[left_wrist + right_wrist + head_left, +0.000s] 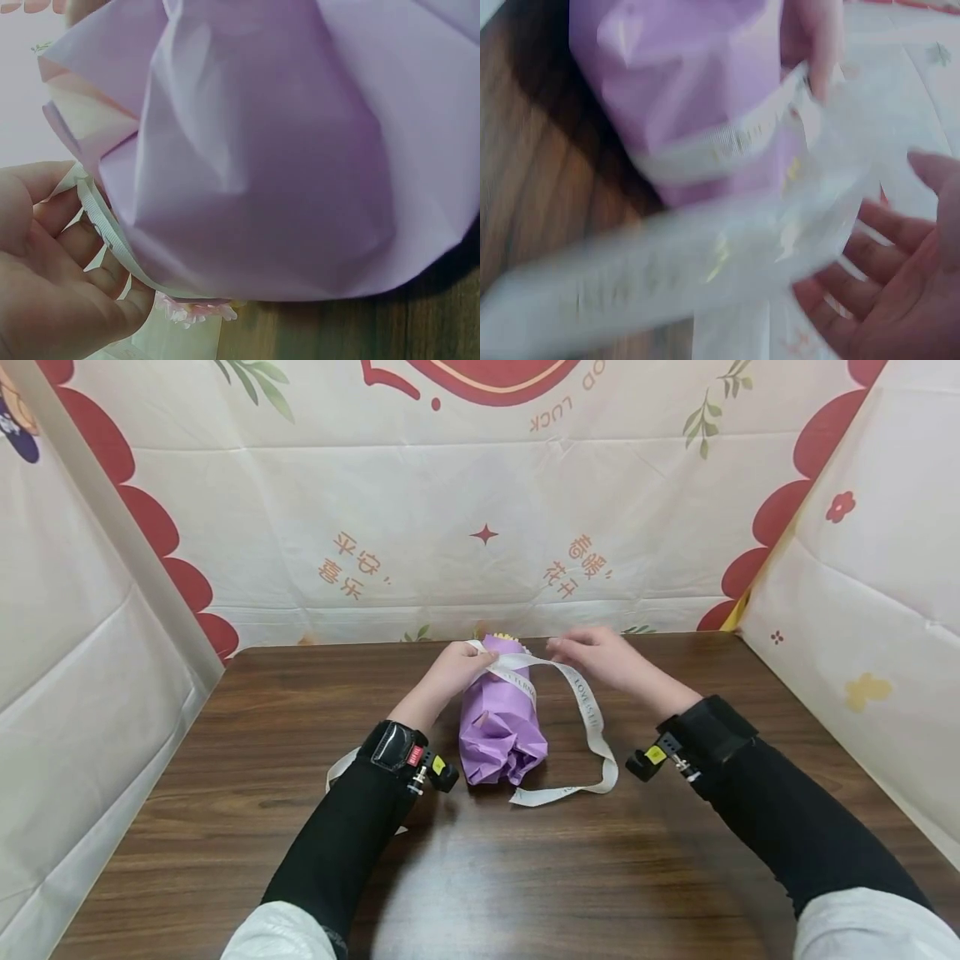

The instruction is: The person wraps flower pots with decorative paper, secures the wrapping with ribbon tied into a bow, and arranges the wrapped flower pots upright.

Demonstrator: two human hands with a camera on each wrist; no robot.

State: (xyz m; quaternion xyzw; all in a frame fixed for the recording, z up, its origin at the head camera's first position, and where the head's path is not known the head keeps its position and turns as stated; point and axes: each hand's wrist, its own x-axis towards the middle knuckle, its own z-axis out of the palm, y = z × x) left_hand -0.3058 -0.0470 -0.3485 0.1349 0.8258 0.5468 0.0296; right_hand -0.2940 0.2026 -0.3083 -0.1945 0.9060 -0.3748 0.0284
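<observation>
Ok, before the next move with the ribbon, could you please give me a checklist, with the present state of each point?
1. Left hand pinches the ribbon at the purple wrapping: ok.
2. Ribbon band crosses the wrapping's visible side: ok.
3. Right hand grips the ribbon: not ok, its fingers are open near it.
4. Right-side tail free of the hands at its end: ok, the end lies near the wrapping's near end.
5. Left-side tail untangled: cannot tell, the left sleeve hides part.
6. Band tight enough: cannot tell from these views.
</observation>
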